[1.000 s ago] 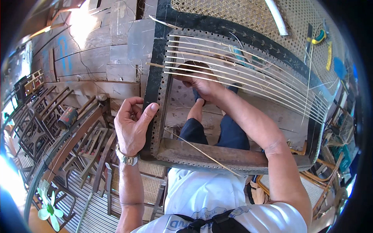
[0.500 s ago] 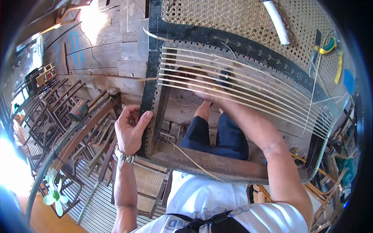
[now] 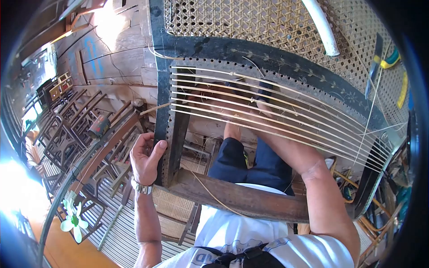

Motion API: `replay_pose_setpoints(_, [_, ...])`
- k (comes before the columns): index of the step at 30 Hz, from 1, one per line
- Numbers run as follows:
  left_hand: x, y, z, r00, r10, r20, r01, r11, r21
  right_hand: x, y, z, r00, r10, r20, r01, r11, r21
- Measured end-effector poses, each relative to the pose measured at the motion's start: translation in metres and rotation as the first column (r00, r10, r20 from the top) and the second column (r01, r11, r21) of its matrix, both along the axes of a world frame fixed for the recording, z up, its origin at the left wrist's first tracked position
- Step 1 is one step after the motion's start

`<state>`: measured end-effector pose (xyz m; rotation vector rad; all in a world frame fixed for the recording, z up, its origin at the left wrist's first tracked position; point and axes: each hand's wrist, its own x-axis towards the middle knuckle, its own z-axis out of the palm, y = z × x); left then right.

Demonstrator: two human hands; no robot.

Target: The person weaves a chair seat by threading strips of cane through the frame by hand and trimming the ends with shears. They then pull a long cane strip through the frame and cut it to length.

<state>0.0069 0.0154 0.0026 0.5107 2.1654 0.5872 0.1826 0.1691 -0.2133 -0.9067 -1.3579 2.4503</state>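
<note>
A dark wooden frame (image 3: 237, 194), edged with small holes, lies across my lap. Pale cane strands (image 3: 268, 115) run in rows over its opening. My left hand (image 3: 146, 158) holds the frame's left edge, with the thumb at the rim and the fingers curled beside it. Beneath the strands is my right hand (image 3: 214, 105), close to the left rail; strands and blur hide its fingers. A loose cane end (image 3: 154, 109) sticks out left of the rail. Another strand (image 3: 208, 190) hangs over the front rail.
Woven cane panel (image 3: 250, 20) adjoins the frame's far side, with a white tube (image 3: 322, 29) on it. A blade-like tool (image 3: 374, 67) and a yellow-handled tool (image 3: 391, 60) lie at the right. Stacked chair frames (image 3: 67, 120) stand at the left.
The frame has shifted slightly left and down in view. My right hand has moved left beneath the strands. My left hand stays at the left edge.
</note>
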Motion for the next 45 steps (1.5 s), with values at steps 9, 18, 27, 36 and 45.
replay_pose_setpoints(9, [0.000,0.002,0.002,0.999,-0.029,-0.032,0.028,0.999,-0.041,0.001,-0.002,0.005,0.999,0.041,0.028,-0.040,0.998,-0.050])
replay_pose_setpoints(18, [0.002,0.000,0.001,0.999,-0.018,-0.049,0.018,1.000,-0.013,0.000,-0.004,0.016,0.994,0.098,0.038,-0.095,0.992,-0.086])
replay_pose_setpoints(27, [0.003,0.000,0.001,0.999,-0.008,-0.038,0.009,1.000,0.026,0.001,-0.007,0.025,0.987,0.148,0.059,-0.140,0.983,-0.116])
replay_pose_setpoints(36, [0.001,-0.001,0.000,0.999,-0.021,-0.040,0.022,1.000,0.016,0.001,-0.005,0.030,0.979,0.187,0.087,-0.173,0.974,-0.148])
replay_pose_setpoints(45, [0.003,0.002,0.002,1.000,-0.009,-0.016,0.009,1.000,0.013,-0.002,-0.006,0.031,0.968,0.227,0.109,-0.202,0.958,-0.204])
